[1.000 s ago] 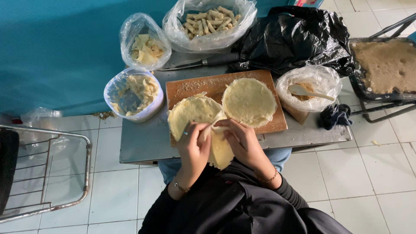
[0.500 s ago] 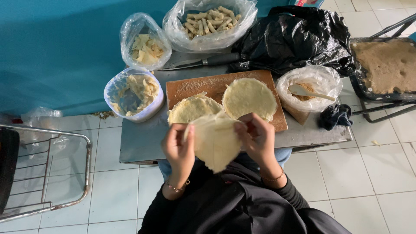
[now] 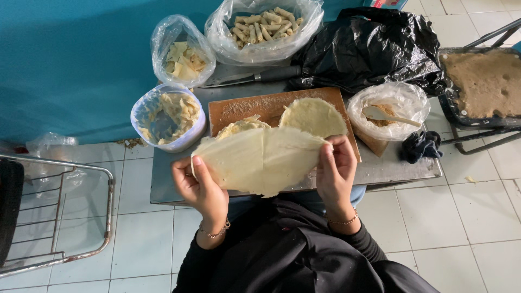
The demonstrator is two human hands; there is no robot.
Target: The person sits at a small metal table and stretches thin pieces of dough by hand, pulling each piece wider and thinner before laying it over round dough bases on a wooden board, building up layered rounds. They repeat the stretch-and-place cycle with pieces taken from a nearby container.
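Observation:
Both my hands hold up a thin pale wrapper sheet (image 3: 260, 160), spread wide above the table's near edge. My left hand (image 3: 201, 187) pinches its left edge and my right hand (image 3: 335, 173) grips its right edge. Behind the sheet lies a wooden board (image 3: 260, 106) dusted with flour. On it rest a round wrapper (image 3: 312, 115) and, partly hidden by the held sheet, another wrapper (image 3: 241, 126).
A bowl of yellow filling (image 3: 168, 116) stands left of the board. At the back are a bag of cut wrappers (image 3: 182, 54), a bag of rolled rolls (image 3: 263, 24), a knife (image 3: 260, 76) and a black bag (image 3: 374, 46). A bagged tub with a spoon (image 3: 386, 111) sits right; a tray (image 3: 483, 84) beyond.
My hands have lifted the wrapper off the stack and pulled apart sideways, unfolding it from a small folded piece into a wide flat sheet.

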